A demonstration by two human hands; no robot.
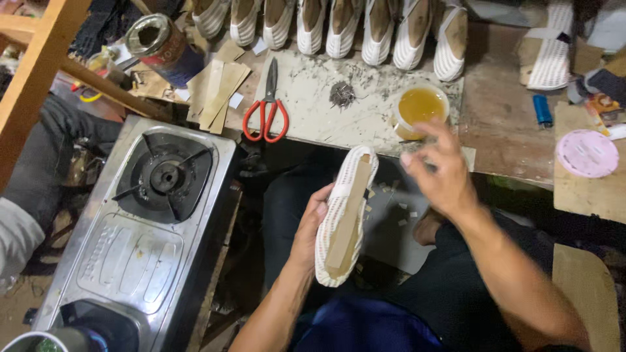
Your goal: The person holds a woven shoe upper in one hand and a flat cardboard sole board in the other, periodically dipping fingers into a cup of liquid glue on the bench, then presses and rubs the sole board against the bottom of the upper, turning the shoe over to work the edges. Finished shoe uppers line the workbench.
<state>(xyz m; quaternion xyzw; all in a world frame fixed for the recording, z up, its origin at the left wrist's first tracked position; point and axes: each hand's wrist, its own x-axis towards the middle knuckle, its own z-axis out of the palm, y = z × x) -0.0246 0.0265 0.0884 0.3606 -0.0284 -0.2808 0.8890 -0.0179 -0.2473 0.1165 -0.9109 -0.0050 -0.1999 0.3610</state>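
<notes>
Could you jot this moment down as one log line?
left hand: holds white woven shoe upper, sole side up | right hand: raised, blurred, beside round cup of amber glue | red-handled scissors: lying on work board

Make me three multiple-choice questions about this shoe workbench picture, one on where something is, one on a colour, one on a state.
1. Where do the scissors lie?
A. On the gas stove
B. On the bench, left of the pile of small nails
C. Inside the tin can

2. What colour is the lighter?
A. Blue
B. Green
C. Yellow

3. How is the shoe held?
A. Sole side up in the left hand
B. Pinched between both hands
C. Lying flat on the bench, untouched

Answers:
1. B, the red-handled scissors rest on the bench beside the pile of small nails.
2. A, the lighter right of the cup of glue is blue.
3. A, the left hand grips the shoe with its tan sole facing up, while the right hand is raised apart from it.
</notes>
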